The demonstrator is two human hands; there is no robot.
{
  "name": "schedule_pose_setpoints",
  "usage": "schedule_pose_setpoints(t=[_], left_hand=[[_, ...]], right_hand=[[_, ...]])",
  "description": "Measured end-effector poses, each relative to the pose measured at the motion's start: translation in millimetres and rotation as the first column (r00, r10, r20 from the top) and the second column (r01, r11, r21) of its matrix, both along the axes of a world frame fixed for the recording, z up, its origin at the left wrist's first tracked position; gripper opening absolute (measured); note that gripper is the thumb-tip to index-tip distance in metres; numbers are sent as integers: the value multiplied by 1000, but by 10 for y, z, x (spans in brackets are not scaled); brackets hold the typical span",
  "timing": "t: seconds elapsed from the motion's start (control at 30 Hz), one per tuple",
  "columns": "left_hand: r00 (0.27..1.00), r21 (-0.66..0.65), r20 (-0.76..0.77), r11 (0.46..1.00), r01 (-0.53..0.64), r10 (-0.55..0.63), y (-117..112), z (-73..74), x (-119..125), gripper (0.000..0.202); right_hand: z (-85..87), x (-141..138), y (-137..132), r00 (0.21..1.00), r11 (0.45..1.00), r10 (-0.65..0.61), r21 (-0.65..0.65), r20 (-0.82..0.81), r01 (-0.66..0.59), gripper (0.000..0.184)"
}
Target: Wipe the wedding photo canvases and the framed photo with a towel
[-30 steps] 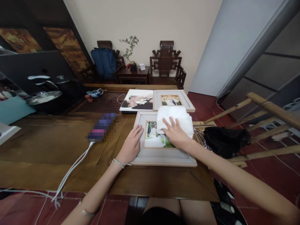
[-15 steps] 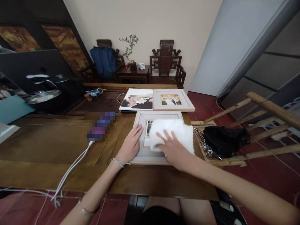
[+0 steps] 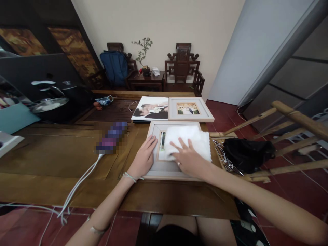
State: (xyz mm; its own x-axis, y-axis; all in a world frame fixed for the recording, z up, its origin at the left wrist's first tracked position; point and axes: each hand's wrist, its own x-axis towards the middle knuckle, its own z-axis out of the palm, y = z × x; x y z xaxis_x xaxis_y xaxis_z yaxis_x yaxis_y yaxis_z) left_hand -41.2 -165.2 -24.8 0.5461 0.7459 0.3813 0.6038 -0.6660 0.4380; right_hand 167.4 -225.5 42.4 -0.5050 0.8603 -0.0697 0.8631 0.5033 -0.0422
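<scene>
A picture frame point(image 3: 153, 127) with a pale wooden rim and a grey mat lies flat near the table's front edge, its photo partly covered. My left hand point(image 3: 144, 154) rests flat on the frame's left side, fingers stretched out and open. Under my right hand point(image 3: 189, 158) is a folded white cloth point(image 3: 197, 136) with a scalloped edge. The right hand holds this cloth pressed on the glass, its fingers spread across the top. The cloth hides the middle and right of the photo.
Behind lie a white photo panel point(image 3: 160, 114) and a second framed picture point(image 3: 171, 104). A blurred-out phone point(image 3: 111, 138) with white cables point(image 3: 83, 177) lies left. Pots point(image 3: 50, 106) stand far left. A bamboo chair point(image 3: 256, 119) bearing a black bag point(image 3: 247, 153) is at the right.
My right hand and the cloth have shifted slightly on the frame, the cloth's right part moving up and left. The left hand has stayed on the frame's left side.
</scene>
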Motion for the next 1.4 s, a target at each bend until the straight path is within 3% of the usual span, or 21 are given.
schedule_pose_setpoints(t=[0.13,0.27,0.37,0.5,0.67,0.8,0.9,1.0,1.2,1.3,1.4], left_hand=[[999,-32,40,999,6,-5,-4,9,7,49],[980,-138,194,990,-19,46,-59,88,31,45],[949,-208,301,977,-36,99,-107,148,45,48],[950,-238,303,971,2,72,-129,151,40,52],[965,-227,260,974,16,45,-123,126,27,57],[956,-166,291,986,9,40,-128,128,23,59],[943,-136,330,991,7,39,-131,126,18,61],[932,-121,363,992,25,21,-130,127,9,64],[941,-187,338,980,71,-4,-112,139,-10,61],[961,-251,273,968,27,44,-96,118,-2,54],[969,-275,237,961,-6,74,-86,101,15,53]], right_hand=[[224,-155,-483,991,972,106,-200,-83,-121,35],[142,-294,-545,968,967,204,-127,-149,-223,35],[-40,-382,-301,970,980,194,-21,-143,-199,33],[-203,-448,245,985,980,155,139,-78,-143,30],[-203,-473,904,999,975,12,221,-34,-4,37],[-184,-564,1064,999,977,-36,210,-37,43,41],[-199,-623,879,999,989,31,146,-22,-28,38],[-177,-606,511,988,985,144,98,-47,-139,35],[68,-440,-206,934,939,340,-19,-106,-344,30],[137,-384,-341,928,932,352,-39,-123,-359,29],[96,-370,-305,934,943,334,40,-129,-331,27]])
